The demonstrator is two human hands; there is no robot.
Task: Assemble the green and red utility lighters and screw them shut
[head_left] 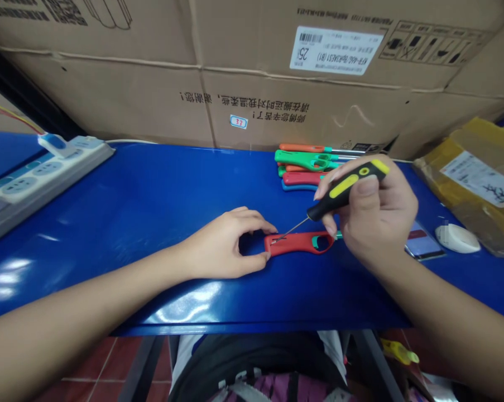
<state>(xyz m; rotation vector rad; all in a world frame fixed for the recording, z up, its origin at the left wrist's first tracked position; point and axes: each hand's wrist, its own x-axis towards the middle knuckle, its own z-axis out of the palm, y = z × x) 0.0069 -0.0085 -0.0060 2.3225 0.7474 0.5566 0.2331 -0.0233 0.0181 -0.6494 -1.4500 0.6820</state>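
Nearest the viewer, below the front edge of the desk, a dark backpack with pink trim sits over a tiled floor. Two bare forearms reach in from the lower corners across the glossy blue surface. The left hand lies low on the desk with its wrist flat, thumb and forefinger curved into a pinch that steadies the near end of a red lighter — the other fingers curl loosely beneath. The lighter lies flat, roughly in the middle of the desk, its long axis running left to right. The right hand is raised above the lighter's right end, wrist bent, its grip closed around the black-and-yellow handle of a small screwdriver; the thin metal shaft slants down and left, its tip meeting the red body close to the left fingertips. Just right of that hand lie a phone and a white oval object. Farther back rests a pile of lighters in green, orange, red and blue. At far left sits a power strip — and behind everything stand large cardboard boxes, with a yellow-wrapped parcel at right.
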